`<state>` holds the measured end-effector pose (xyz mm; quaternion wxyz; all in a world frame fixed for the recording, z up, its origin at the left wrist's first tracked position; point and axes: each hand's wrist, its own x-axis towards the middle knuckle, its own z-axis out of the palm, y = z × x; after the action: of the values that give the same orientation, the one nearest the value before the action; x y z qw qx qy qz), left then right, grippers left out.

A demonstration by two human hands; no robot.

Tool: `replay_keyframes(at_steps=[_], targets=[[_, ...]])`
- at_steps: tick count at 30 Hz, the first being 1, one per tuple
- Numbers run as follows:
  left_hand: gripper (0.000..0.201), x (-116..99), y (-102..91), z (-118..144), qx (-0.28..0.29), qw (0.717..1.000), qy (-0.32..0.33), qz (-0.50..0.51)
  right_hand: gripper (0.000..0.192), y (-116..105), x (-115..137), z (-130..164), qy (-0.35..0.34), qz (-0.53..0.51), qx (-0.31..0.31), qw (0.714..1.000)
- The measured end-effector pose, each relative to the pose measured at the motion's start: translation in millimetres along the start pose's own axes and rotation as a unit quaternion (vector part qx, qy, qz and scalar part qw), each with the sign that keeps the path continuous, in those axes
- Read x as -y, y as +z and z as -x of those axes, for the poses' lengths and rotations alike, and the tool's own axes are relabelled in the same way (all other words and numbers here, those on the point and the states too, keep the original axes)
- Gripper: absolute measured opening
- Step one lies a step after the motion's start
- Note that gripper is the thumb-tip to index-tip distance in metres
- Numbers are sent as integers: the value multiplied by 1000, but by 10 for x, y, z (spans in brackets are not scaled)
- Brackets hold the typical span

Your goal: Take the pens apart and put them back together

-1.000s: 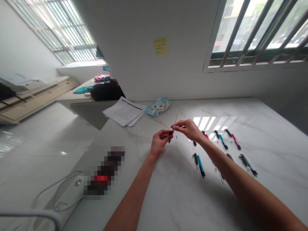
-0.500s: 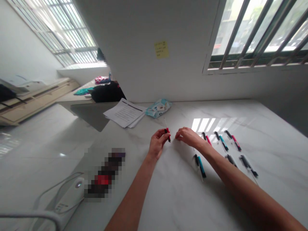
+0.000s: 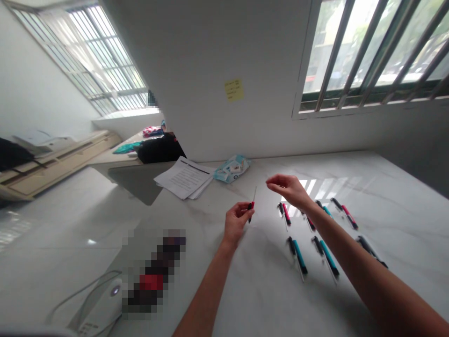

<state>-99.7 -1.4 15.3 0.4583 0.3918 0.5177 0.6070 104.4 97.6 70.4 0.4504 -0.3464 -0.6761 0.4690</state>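
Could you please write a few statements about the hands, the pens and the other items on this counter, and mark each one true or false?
1. The left hand holds a red-and-black pen piece with a thin rod sticking up from it. True.
2. The right hand rests flat on the stack of papers. False: it is raised above the counter, apart from the papers, with fingers pinched together.
3. Several pens lie on the counter by the right forearm. True.
4. The yellow sticky note lies on the counter. False: it is stuck on the wall.
5. A light blue packet lies next to the papers. True.
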Motion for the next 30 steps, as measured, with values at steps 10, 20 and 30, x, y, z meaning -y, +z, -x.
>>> replay_keyframes(at_steps=[10, 20, 30], targets=[[27, 11, 64, 50, 30, 999, -7, -15, 35, 74, 101, 8, 21, -146, -20, 989], [29, -1, 103, 70, 42, 999, -15, -9, 37, 66, 92, 18, -5, -70, 16, 997], [29, -3, 98, 67, 40, 999, -9, -4, 35, -21, 159, 18, -23, -41, -2, 999]])
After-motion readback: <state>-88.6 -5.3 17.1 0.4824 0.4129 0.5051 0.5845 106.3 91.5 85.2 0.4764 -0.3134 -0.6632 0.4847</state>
